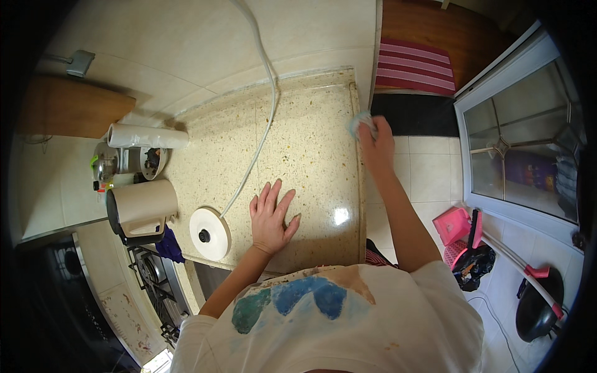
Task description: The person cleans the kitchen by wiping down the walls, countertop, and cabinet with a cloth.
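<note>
A speckled beige countertop (308,154) lies before me. My left hand (273,217) rests palm down on it, fingers spread, just right of the round white kettle base (210,233). With my right hand (378,144) I grip a crumpled pale blue and white cloth (361,123) at the counter's right edge, near the far corner. From the base a thick white cord (261,149) runs across the counter and up the tiled wall. A beige electric kettle (144,205) stands left of the base.
A plastic-wrapped roll (149,136), a bowl (155,162) and a lidded pot (105,162) are at the left. A purple cloth (170,245) hangs near the gas stove (151,275). On the right are a glazed door (517,140), a pink dustpan (451,226), a bin (471,263) and a black wok (541,307).
</note>
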A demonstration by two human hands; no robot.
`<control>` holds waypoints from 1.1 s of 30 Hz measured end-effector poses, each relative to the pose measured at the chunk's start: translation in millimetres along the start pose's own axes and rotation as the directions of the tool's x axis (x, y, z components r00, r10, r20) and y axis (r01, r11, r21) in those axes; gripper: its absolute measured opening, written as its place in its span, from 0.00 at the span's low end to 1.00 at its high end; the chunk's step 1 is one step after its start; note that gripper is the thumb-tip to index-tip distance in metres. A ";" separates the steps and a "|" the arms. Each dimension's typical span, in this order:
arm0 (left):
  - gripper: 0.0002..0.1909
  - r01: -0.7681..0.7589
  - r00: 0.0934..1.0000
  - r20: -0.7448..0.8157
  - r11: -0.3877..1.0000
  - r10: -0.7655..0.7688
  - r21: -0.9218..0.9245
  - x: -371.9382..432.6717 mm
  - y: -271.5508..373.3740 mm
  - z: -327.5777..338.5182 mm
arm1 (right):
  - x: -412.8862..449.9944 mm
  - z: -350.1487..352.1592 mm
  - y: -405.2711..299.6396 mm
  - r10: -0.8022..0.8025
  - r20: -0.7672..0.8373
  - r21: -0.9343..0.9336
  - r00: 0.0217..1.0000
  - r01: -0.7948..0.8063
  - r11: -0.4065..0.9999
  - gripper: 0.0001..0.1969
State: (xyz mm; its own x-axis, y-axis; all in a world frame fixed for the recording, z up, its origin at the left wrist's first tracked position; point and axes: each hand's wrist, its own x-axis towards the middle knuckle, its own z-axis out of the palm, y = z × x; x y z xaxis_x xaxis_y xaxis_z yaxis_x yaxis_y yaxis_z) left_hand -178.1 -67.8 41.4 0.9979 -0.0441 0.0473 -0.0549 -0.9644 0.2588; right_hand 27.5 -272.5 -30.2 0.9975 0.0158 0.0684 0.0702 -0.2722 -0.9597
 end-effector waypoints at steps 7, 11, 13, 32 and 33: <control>0.30 0.022 1.000 0.010 1.000 -0.022 0.009 -0.1 -0.9 -0.7 | 50.7 -22.4 -56.4 -0.430 -0.371 -0.075 0.823 0.435 0.897 0.14; 0.30 0.030 0.999 0.012 1.000 -0.030 -0.001 0.0 0.4 -0.4 | 108.8 0.4 -73.8 -0.664 -0.365 -0.273 0.653 0.606 0.747 0.19; 0.31 0.001 1.000 -0.001 1.000 -0.001 -0.014 1.4 3.4 -0.6 | 125.3 17.1 -13.2 -0.723 -0.369 -0.357 0.584 0.629 0.691 0.21; 0.30 0.017 1.000 -0.001 1.000 -0.017 -0.014 -0.2 3.2 -4.3 | 104.6 17.0 -23.6 -0.324 -0.446 -0.038 0.834 0.344 0.938 0.15; 0.30 0.014 1.000 0.001 1.000 -0.014 -0.018 0.1 4.1 -4.1 | 107.2 10.4 -41.3 -0.417 -0.463 -0.077 0.782 0.433 0.898 0.16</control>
State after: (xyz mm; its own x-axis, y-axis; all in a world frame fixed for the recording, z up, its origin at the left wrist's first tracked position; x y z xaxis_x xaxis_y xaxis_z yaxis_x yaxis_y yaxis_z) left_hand -178.4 -70.7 46.4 0.9986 -0.0307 0.0431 -0.0414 -0.9601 0.2766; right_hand 131.6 -249.5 13.9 0.7494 -0.3191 0.5801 0.4952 -0.3116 -0.8110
